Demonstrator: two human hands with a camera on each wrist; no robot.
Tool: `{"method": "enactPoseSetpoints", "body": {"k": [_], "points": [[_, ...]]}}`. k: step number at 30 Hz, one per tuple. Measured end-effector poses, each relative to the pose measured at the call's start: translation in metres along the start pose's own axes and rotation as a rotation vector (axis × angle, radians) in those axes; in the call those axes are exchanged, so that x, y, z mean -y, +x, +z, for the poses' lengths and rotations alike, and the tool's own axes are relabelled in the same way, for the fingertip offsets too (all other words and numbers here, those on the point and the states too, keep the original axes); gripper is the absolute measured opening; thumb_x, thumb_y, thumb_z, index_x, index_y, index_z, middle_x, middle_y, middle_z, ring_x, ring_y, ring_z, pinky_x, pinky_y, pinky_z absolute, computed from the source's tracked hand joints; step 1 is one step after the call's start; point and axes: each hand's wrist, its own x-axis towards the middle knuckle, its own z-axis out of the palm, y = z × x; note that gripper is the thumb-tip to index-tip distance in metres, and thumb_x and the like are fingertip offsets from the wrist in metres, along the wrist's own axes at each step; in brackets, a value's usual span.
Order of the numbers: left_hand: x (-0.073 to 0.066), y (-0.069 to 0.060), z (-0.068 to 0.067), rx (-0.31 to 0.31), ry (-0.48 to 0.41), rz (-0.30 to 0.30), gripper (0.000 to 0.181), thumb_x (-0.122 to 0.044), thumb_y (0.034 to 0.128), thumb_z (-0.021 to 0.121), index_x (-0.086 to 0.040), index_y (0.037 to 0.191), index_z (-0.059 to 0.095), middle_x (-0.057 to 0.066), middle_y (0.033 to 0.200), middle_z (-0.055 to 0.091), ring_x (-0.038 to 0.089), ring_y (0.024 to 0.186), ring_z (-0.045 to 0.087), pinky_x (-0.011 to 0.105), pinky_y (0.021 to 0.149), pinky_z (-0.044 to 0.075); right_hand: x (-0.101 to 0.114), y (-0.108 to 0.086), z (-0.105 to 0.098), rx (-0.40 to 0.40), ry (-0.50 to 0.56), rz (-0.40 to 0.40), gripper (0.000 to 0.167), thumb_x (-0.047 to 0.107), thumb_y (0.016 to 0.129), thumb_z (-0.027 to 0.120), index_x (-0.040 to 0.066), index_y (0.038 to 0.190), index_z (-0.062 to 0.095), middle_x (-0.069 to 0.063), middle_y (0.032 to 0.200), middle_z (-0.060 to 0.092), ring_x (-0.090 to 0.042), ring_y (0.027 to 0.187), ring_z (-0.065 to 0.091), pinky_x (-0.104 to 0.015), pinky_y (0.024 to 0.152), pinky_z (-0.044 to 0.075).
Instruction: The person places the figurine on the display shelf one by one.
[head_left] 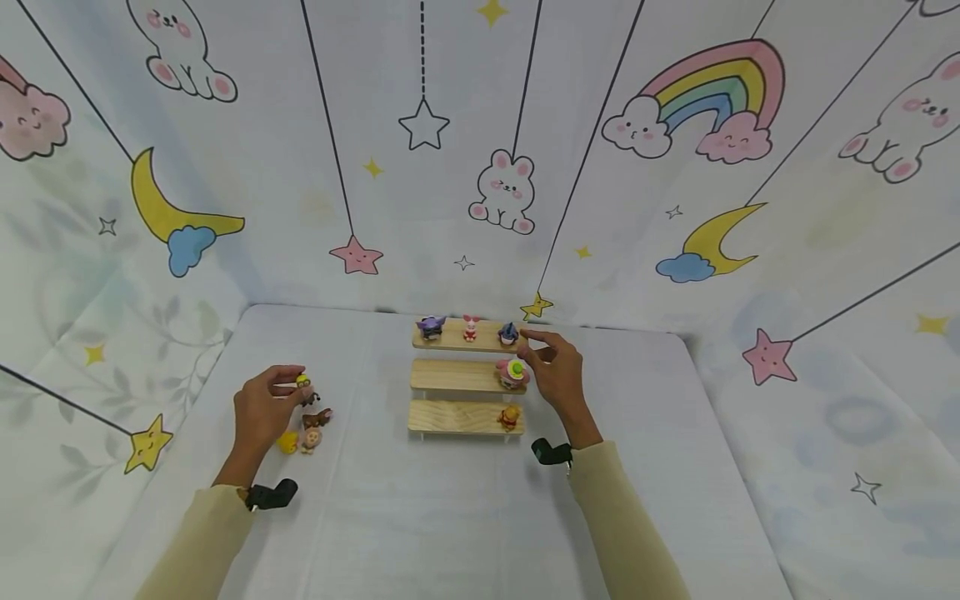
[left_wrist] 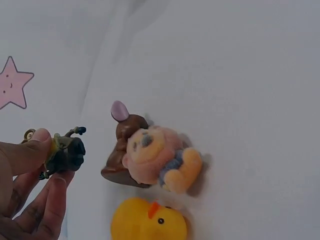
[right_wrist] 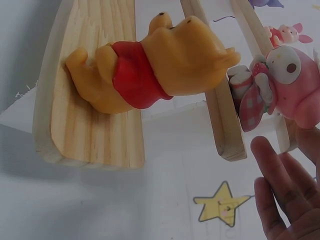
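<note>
My left hand (head_left: 262, 408) pinches a small minion figurine (left_wrist: 65, 155) between thumb and fingers, above the table at left. Just below it lie a brown figurine with a pink ear (left_wrist: 127, 135), a fuzzy peach bear figurine (left_wrist: 160, 155) and a yellow toy duck (left_wrist: 147, 220). At the right end of the top shelf, my right hand (head_left: 558, 371) has its fingertips beside a blue figurine (head_left: 508, 333); whether they touch is unclear. Under that hand, a pink figurine (right_wrist: 292, 82) stands on the middle shelf. A Winnie the Pooh figurine (right_wrist: 137, 75) sits on the bottom shelf.
The three-step wooden shelf (head_left: 453, 417) stands at the back of the white table (head_left: 420, 517). A purple figurine (head_left: 431, 327) and a piglet figurine (head_left: 470, 328) share its top step. Behind rises a printed cloth backdrop (head_left: 285, 167).
</note>
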Motion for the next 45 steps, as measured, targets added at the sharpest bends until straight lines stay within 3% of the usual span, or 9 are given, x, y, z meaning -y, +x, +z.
{"method": "enactPoseSetpoints", "body": {"k": [4,7,13,15,20,22,29,37,45], "points": [[-0.013,0.001,0.001,-0.034,-0.049,0.034,0.034,-0.018,0.097,0.081,-0.011,0.13,0.074,0.014,0.121,0.079,0.034,0.105,0.075,0.006,0.079,0.048,0.0,0.0,0.0,-0.001,0.001,-0.011,0.033,0.034,0.099,0.076,0.022,0.13,0.077,-0.006,0.121,0.077,-0.027,0.093,0.079,-0.029,0.073,0.052],[-0.024,0.001,0.003,-0.053,-0.08,0.073,0.034,-0.018,0.0956,0.082,-0.011,0.128,0.075,0.012,0.119,0.08,0.032,0.103,0.075,0.001,0.077,0.045,0.0,0.0,0.0,-0.001,0.001,-0.014,0.033,0.033,0.099,0.076,0.022,0.13,0.077,-0.006,0.12,0.078,-0.026,0.092,0.079,-0.028,0.072,0.051],[-0.045,0.001,0.006,-0.055,-0.099,0.138,0.036,-0.016,0.0934,0.084,-0.013,0.128,0.076,0.01,0.116,0.081,0.029,0.1,0.075,0.004,0.076,0.046,-0.002,0.001,0.0,-0.001,0.021,-0.022,0.032,0.031,0.098,0.077,0.022,0.129,0.077,-0.007,0.117,0.079,-0.026,0.091,0.079,-0.027,0.07,0.049],[-0.052,0.002,0.008,-0.057,-0.106,0.158,0.036,-0.016,0.0921,0.086,-0.014,0.127,0.077,0.009,0.115,0.081,0.018,0.097,0.076,0.005,0.076,0.046,-0.002,0.0,0.0,0.0,0.017,-0.02,0.032,0.031,0.098,0.076,0.023,0.129,0.077,-0.006,0.119,0.078,-0.026,0.091,0.079,-0.027,0.07,0.05],[-0.073,0.002,0.011,-0.058,-0.119,0.212,0.039,-0.015,0.089,0.088,-0.016,0.126,0.078,0.005,0.111,0.082,0.011,0.093,0.076,0.006,0.075,0.048,-0.002,0.001,0.001,0.0,0.0,-0.006,0.032,0.032,0.099,0.075,0.024,0.13,0.077,-0.005,0.121,0.077,-0.025,0.092,0.079,-0.029,0.075,0.052],[-0.083,0.002,0.012,-0.051,-0.131,0.228,0.04,-0.013,0.0887,0.088,-0.016,0.127,0.077,0.005,0.111,0.082,0.018,0.095,0.077,0.007,0.075,0.049,-0.002,0.001,0.001,0.001,-0.004,0.0,0.033,0.033,0.099,0.075,0.024,0.13,0.077,-0.005,0.122,0.077,-0.024,0.093,0.079,-0.03,0.076,0.052],[-0.113,0.0,0.019,-0.016,-0.218,0.302,0.039,-0.01,0.0885,0.088,-0.014,0.126,0.076,0.007,0.112,0.082,0.025,0.096,0.077,0.009,0.074,0.051,0.0,0.0,0.0,0.003,-0.008,0.008,0.032,0.032,0.099,0.075,0.024,0.131,0.077,-0.005,0.123,0.077,-0.024,0.093,0.078,-0.028,0.078,0.054],[-0.142,-0.003,0.03,0.036,-0.248,0.338,0.037,-0.013,0.0902,0.086,-0.015,0.126,0.076,0.006,0.115,0.081,0.022,0.096,0.076,0.01,0.075,0.051,0.0,0.0,0.001,0.0,-0.003,0.005,0.031,0.029,0.1,0.075,0.023,0.131,0.077,-0.006,0.122,0.077,-0.025,0.092,0.078,-0.034,0.081,0.055],[-0.158,-0.008,0.047,0.093,-0.292,0.365,0.039,-0.014,0.0882,0.087,-0.015,0.126,0.077,0.003,0.114,0.08,0.018,0.095,0.076,0.017,0.075,0.056,0.001,0.0,0.0,-0.007,-0.002,-0.027,0.033,0.029,0.098,0.077,0.02,0.13,0.077,-0.008,0.113,0.08,-0.027,0.09,0.08,-0.026,0.07,0.05]]}}
